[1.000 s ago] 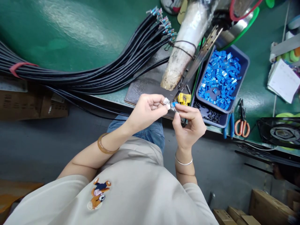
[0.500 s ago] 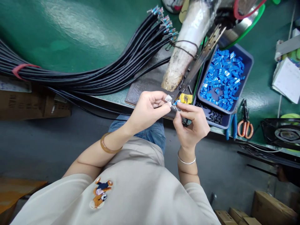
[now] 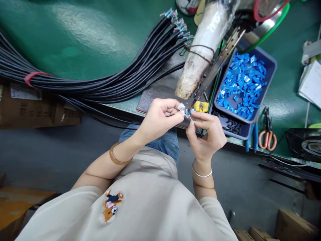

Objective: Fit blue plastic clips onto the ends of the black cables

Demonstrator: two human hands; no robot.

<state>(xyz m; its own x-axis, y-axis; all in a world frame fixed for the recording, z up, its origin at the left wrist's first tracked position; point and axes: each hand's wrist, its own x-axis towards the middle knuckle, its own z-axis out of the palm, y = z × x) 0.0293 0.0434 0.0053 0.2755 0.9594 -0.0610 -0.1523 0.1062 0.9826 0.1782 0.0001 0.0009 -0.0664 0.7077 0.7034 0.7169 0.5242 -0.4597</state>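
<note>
My left hand (image 3: 163,117) is closed in a pinch, with white wrapping on its thumb and forefinger tips. At those tips is a small blue connector (image 3: 188,111), partly hidden by the fingers. Close on its right, my right hand (image 3: 207,132) pinches a thin silvery wire (image 3: 190,117) that reaches up to the connector. Just behind the fingertips lies a yellow block with a dark scorched patch (image 3: 201,106). A slotted metal arm (image 3: 220,65) slants down towards this spot; its lower end is hard to make out.
Black cables (image 3: 112,85) lie bundled at left with stripped coloured ends. A white, plastic-wrapped tube (image 3: 197,63) hangs over the dark board (image 3: 150,98). At right stand a bin (image 3: 272,72) of blue connectors, a lower bin (image 3: 240,134) of black parts, orange-handled cutters (image 3: 268,140) and blue-handled pliers (image 3: 255,135).
The whole view has shifted slightly, so things sit a little further right. Both hands keep nearly the same pinch; more of the blue connector shows between them.
</note>
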